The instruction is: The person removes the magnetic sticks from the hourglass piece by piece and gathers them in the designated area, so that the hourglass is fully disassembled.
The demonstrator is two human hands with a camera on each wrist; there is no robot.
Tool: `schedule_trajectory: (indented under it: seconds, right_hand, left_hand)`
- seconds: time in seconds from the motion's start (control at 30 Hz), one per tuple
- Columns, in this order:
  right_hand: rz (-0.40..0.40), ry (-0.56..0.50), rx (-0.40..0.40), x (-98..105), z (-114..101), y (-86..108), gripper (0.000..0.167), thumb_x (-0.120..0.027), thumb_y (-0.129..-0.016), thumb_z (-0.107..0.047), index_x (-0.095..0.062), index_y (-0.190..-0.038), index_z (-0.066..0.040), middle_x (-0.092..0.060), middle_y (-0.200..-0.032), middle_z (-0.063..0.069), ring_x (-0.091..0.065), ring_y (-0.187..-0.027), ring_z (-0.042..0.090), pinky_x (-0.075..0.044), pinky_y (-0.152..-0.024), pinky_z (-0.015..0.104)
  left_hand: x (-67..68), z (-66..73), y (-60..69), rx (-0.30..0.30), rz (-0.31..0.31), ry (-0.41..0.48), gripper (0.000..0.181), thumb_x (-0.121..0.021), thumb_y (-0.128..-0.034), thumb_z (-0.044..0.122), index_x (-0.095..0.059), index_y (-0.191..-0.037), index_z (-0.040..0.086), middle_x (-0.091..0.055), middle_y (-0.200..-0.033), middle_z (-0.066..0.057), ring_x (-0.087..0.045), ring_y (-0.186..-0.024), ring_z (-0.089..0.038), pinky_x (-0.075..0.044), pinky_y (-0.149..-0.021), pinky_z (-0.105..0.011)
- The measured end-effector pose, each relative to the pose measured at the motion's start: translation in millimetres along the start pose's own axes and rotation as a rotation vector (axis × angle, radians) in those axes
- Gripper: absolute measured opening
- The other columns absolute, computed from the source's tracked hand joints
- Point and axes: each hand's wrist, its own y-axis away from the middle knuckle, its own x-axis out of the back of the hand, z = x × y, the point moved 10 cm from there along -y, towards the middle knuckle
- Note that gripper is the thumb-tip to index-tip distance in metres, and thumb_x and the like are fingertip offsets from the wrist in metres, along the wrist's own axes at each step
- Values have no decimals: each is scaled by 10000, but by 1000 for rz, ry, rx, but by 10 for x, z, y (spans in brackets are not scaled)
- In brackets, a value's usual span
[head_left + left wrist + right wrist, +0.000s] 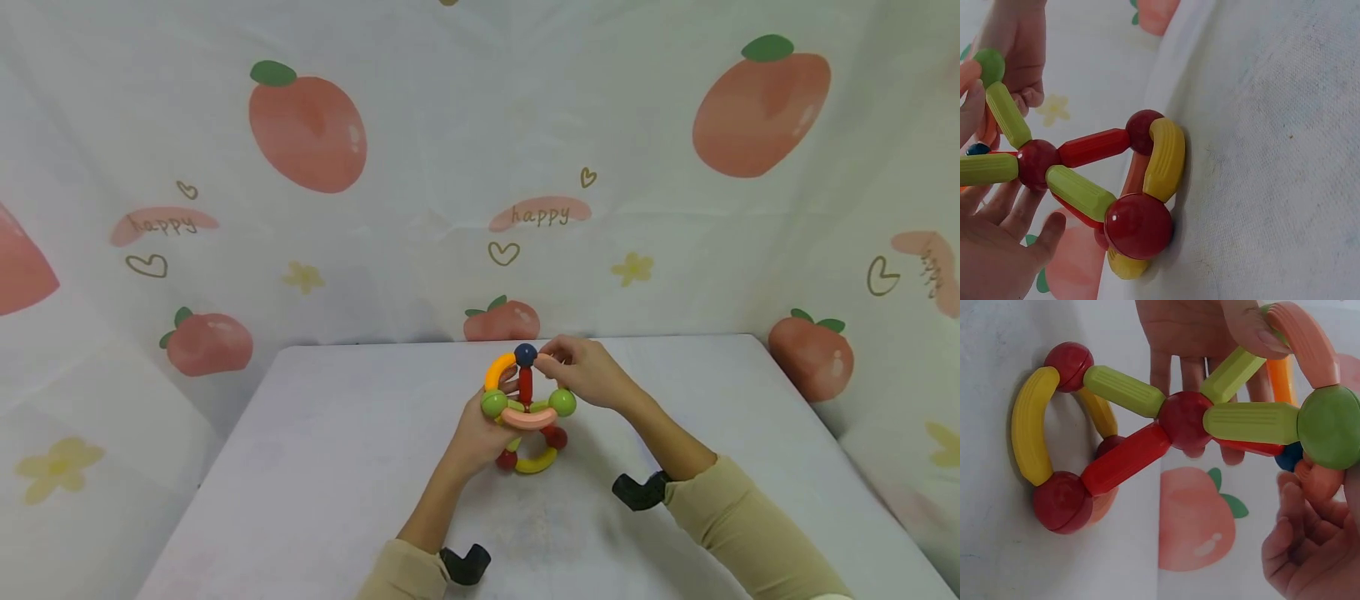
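A magnetic ball-and-rod construction (1125,459) stands upright on the table. Its base has red balls (1139,226) joined by curved yellow rods (1032,425). Straight red and light-green rods meet at a central red ball (1185,420). Higher up are green balls (562,402), a curved pink rod (528,418), an orange curved rod (498,371) and a dark blue ball (526,355) on top. My left hand (474,433) grips the construction from the left, thumb near the left green ball. My right hand (588,371) pinches another curved pink rod (1319,480) beside the blue ball; fingers partly hide it.
The white-covered table (337,467) spreads around the construction. Behind it hangs a white cloth (420,167) printed with fruit, hearts and flowers. Black curved pieces (641,492) sit at both wrists, by the beige sleeves (750,525).
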Motion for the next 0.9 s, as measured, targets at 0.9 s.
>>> schedule_trajectory:
  seconds: [0.9]
  right_hand:
    - [-204,-206,-40,105,65,273,590,-728,-951,-268,-478,-1473,-152,-624,-1125,137,-668,-839,247,-576,-754,340]
  left_hand:
    - [-13,-35,-14,13,18,-15,624,-718,-940,193,-470,-1508,257,-653,-1361,-37,-584,-1211,-224,-509,-1094,-463]
